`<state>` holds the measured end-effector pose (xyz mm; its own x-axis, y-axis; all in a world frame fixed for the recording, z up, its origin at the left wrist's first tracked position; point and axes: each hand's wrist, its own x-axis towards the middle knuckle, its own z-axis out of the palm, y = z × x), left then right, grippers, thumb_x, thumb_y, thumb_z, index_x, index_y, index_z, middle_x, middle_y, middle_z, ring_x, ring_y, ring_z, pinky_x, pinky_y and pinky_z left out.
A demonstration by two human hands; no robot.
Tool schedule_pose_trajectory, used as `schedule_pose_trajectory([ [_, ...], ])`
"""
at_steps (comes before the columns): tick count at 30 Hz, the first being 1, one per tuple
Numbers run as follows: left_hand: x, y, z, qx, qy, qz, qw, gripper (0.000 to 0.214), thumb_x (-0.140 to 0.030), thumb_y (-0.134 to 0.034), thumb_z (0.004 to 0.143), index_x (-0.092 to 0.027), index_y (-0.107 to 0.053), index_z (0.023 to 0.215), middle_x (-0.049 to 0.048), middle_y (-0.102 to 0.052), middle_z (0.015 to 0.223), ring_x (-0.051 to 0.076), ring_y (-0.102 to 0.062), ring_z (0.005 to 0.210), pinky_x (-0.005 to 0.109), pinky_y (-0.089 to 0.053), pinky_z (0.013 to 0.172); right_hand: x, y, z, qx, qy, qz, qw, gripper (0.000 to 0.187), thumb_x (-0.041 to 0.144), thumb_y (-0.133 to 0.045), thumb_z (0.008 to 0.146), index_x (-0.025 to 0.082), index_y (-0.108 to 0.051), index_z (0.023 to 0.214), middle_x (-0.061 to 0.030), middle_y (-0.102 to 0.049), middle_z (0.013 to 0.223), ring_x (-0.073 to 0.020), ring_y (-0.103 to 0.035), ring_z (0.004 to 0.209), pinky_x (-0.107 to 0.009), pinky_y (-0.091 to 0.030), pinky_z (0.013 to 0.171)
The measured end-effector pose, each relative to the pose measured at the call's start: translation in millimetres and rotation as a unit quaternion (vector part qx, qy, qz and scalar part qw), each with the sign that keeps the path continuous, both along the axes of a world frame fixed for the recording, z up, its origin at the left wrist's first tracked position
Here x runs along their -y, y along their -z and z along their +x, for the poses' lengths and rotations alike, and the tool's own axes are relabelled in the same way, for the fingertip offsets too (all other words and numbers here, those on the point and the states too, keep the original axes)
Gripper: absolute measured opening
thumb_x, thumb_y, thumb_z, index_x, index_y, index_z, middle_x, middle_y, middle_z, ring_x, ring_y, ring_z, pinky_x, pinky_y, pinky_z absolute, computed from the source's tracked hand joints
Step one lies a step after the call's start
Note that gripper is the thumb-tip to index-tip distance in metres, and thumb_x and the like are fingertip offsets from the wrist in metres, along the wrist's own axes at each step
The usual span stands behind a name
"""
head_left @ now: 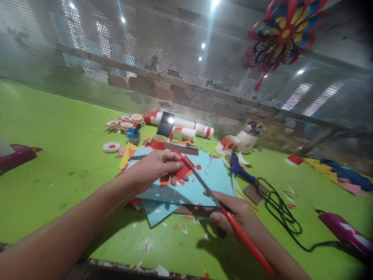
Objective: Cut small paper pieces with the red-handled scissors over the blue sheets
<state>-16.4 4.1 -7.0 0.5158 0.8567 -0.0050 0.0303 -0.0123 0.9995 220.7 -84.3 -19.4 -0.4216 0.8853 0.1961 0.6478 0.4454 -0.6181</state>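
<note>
My left hand (155,167) pinches a small piece of red paper (184,169) between thumb and fingers, above a stack of coloured sheets. Closed around a long pair of red-handled scissors (220,208), my right hand (233,212) is low and to the right. The metal blades point up and left, their tips at the red paper. Below both hands lies a light blue sheet (221,182) with red and orange scraps on it. A tiny red cut-out (198,167) rests just right of the blades.
A blue glue gun (240,169) with a looping black cord lies to the right, near a purple power strip (345,231). Behind the sheets stand white-and-red paper cups (229,144), a phone (165,124), a blue jar (133,136) and a white jug (248,138). Paper scraps litter the green table (58,202).
</note>
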Motion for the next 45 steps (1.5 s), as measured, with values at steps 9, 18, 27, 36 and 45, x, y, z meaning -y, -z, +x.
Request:
schedule_pose_trajectory([
  [9,-0.6,-0.2,-0.6,0.005,0.010,-0.009,1.000,0.018,-0.034,-0.063,0.078,-0.017,-0.062,0.077,-0.0016,-0.058,0.051,0.009,-0.045,0.046,0.024,-0.024,0.046,2.0,-1.4,-0.6,0.008,0.000,-0.020,1.000,0.033,0.046,-0.048,0.089,0.016,-0.063,0.089,0.0001,-0.056,0.068,-0.0137,-0.050,0.058,-0.023,-0.041,0.054],
  [18,-0.1,-1.0,-0.6,-0.002,0.009,-0.011,1.000,0.020,-0.036,-0.063,0.077,-0.016,-0.062,0.075,-0.0017,-0.057,0.048,0.008,-0.043,0.045,0.023,-0.024,0.045,1.9,-3.5,-2.5,0.005,0.005,-0.019,1.000,0.031,0.045,-0.050,0.088,0.018,-0.064,0.091,0.0003,-0.057,0.066,-0.0137,-0.052,0.055,-0.022,-0.042,0.052],
  [27,-6.9,3.1,-1.1,-0.016,-0.020,-0.015,1.000,0.019,-0.033,-0.063,0.076,-0.014,-0.063,0.075,0.0006,-0.058,0.049,0.008,-0.044,0.043,0.022,-0.024,0.043,-3.7,3.5,-4.2,0.033,0.051,-0.027,0.998,0.034,0.043,-0.051,0.088,0.015,-0.069,0.095,-0.0005,-0.061,0.064,-0.0136,-0.053,0.056,-0.022,-0.043,0.052],
  [36,-16.6,1.0,-6.3,0.106,-0.120,0.029,0.987,0.017,-0.025,-0.067,0.074,-0.015,-0.063,0.087,0.0015,-0.064,0.072,0.009,-0.056,0.058,0.022,-0.037,0.051,-5.3,-1.7,-2.1,0.033,0.090,-0.055,0.994,0.035,0.048,-0.046,0.089,0.018,-0.062,0.084,0.0026,-0.052,0.052,-0.0149,-0.053,0.049,-0.023,-0.040,0.043],
  [45,-10.7,2.9,3.4,0.140,-0.106,-0.004,0.984,0.013,-0.021,-0.066,0.077,-0.012,-0.059,0.084,0.0037,-0.067,0.072,0.008,-0.056,0.058,0.022,-0.045,0.059,-4.7,-6.4,-2.0,0.028,0.097,-0.026,0.995,0.030,0.043,-0.044,0.091,0.018,-0.061,0.093,-0.0026,-0.063,0.074,-0.0184,-0.058,0.067,-0.026,-0.046,0.058],
])
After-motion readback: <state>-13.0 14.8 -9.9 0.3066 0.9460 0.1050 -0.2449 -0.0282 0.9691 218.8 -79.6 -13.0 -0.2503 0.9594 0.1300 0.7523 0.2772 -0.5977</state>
